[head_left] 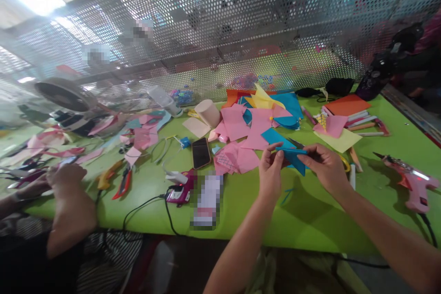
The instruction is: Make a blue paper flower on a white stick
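My left hand (271, 165) pinches one end of a folded blue craft sheet (292, 152). At its other end the fingers of my right hand (325, 165) close on the same sheet. The folded sheet is raised a little above the green table (248, 209), its lower corner pointing down. Behind my left hand lies another blue piece (272, 136). Thin blue scraps (286, 196) are on the table below my hands. The yellow handle of what look like scissors (344, 162) shows past my right hand, partly hidden.
A pink glue gun (409, 179) lies at the right with its cord off the edge. Pink sheets (237, 121), a phone (200, 153) and a purple power strip (181, 188) are to the left. Another person's hand (67, 172) works farther left. A perforated metal screen (206, 32) stands behind.
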Demonstrator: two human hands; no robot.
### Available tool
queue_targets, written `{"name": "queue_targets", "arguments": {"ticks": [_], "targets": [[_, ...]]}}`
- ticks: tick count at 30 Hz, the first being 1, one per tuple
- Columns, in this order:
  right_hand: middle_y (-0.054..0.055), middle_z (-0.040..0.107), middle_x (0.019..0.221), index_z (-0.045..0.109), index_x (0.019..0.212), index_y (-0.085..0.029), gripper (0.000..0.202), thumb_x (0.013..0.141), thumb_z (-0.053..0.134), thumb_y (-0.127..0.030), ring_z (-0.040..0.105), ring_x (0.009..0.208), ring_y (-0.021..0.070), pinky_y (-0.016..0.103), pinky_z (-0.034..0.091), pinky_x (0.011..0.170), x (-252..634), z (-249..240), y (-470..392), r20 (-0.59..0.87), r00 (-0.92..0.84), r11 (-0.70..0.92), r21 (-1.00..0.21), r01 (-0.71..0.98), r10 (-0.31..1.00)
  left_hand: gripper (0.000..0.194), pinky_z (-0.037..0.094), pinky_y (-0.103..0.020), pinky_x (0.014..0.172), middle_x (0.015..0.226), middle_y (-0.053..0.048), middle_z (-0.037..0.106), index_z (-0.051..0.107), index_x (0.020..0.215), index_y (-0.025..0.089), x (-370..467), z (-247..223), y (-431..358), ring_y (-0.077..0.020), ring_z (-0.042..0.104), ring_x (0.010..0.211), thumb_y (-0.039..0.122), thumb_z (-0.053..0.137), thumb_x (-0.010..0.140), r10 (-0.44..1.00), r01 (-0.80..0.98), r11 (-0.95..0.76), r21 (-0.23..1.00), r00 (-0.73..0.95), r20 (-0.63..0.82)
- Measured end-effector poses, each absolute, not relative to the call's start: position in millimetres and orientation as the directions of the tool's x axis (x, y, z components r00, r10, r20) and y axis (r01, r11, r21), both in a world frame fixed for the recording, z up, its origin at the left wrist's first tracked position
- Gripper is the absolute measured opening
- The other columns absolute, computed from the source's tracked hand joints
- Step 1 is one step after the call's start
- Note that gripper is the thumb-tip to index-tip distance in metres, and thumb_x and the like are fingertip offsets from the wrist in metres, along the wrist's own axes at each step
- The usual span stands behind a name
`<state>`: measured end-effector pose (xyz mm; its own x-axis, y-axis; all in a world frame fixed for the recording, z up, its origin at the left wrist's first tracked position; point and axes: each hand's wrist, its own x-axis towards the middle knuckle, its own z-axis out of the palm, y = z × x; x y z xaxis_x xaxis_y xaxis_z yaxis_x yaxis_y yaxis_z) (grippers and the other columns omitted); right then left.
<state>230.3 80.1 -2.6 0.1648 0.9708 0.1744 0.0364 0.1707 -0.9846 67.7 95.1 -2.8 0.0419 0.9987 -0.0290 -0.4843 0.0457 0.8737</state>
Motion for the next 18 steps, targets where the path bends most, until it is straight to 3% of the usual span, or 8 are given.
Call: {"name": "queue_targets", "arguments": {"ticks": [12,18], "targets": [[0.000,0.070,0.081,0.075,0.092,-0.024,0.025,0.087,0.083,-0.048,0.060,0.072,0.0177,0.030,0.047,0.065,231,1,78,0.208,0.199,0.195,-0.977,0.082,0.958,0.050,0.064,-0.029,0.077,0.084,0.001,0.066,0.069,0.099,0.019,66,-1,97,-0.0131,0.070,0.075,0.062,0.088,0.082,0.999,-0.398,0.014,0.917,0.037,0.001],[0.000,0.067,0.079,0.073,0.092,-0.024,0.025,0.089,0.079,-0.048,0.057,0.068,0.0170,0.030,0.045,0.061,234,5,80,0.233,0.216,0.197,-0.965,0.175,0.948,0.032,0.059,-0.030,0.078,0.087,-0.002,0.070,0.069,0.098,0.019,55,-6,103,-0.0166,0.070,0.081,0.051,0.077,0.095,0.993,-0.162,-0.065,0.985,0.088,0.080]]}}
